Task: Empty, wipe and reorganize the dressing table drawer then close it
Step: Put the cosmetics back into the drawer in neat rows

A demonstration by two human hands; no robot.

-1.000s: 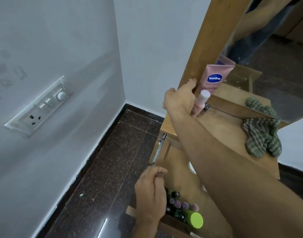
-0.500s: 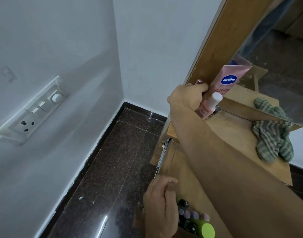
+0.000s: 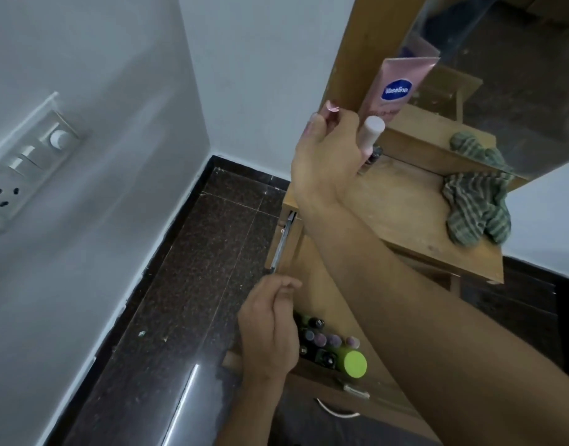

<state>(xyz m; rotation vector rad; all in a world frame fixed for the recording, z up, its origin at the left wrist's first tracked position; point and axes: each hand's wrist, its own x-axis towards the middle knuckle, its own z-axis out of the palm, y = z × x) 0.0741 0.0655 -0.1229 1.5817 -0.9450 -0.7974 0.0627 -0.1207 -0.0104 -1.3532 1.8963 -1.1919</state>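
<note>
1. Right grip (image 3: 328, 156), upper centre, pinches a pink-capped cosmetic (image 3: 331, 108), cap uppermost, above the tabletop (image 3: 399, 207).
2. Left grip (image 3: 270, 329), loosely curled and empty, hovers nearer the open drawer (image 3: 318, 284) and its bottles (image 3: 322, 341), lower centre.

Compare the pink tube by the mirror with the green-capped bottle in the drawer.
The pink tube stands on end against the mirror frame; the green-capped bottle sits in the open drawer among small bottles. The tube's top is flat and pale pink; the bottle's is round and bright green. Both are toiletries.
</note>
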